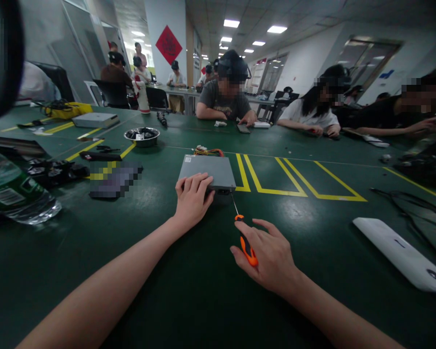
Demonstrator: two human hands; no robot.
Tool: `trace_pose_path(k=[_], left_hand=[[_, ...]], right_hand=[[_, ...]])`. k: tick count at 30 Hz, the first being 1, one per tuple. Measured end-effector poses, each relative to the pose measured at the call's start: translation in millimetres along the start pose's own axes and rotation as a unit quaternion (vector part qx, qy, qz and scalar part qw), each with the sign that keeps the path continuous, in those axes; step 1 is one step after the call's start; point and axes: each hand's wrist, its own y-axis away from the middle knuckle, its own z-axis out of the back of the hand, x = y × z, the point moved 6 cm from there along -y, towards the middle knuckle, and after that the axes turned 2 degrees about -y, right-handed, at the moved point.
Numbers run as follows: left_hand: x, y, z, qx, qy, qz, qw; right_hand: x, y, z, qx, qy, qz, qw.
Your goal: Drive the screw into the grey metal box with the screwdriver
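Note:
A grey metal computer power supply (214, 170) lies flat on the green table, its bundle of coloured wires (207, 151) coming out at the far side. My left hand (193, 196) grips its near left corner, fingers on the top face and thumb along the front side. In my right hand (267, 247) is a screwdriver (245, 237) with an orange and black handle, held with the fingers loosely around it. The thin shaft points away from me, and its tip is at the power supply's near right corner, by the black socket. Whether the tip sits in a screw cannot be made out.
A metal bowl (141, 136) of small dark parts stands back left. A water bottle (16, 186) is at the left, a white oblong device (399, 252) and black cables (414, 203) at the right. Yellow tape lines (281, 193) mark the table. Several people sit across it.

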Motion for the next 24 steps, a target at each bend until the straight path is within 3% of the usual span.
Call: trace_pose_path(k=[11,24], left_hand=[[-1.3,-0.6,0.8,0.006,0.0,0.005,1.0],[-1.4,-0.3,1.1,0.007,0.007,0.008,1.0]], right_hand=[[4.0,-0.9,-7.3,0.036,0.011,0.006,0.999],[1.9,-3.1,-1.5,0.003,0.037,-0.002,0.999]])
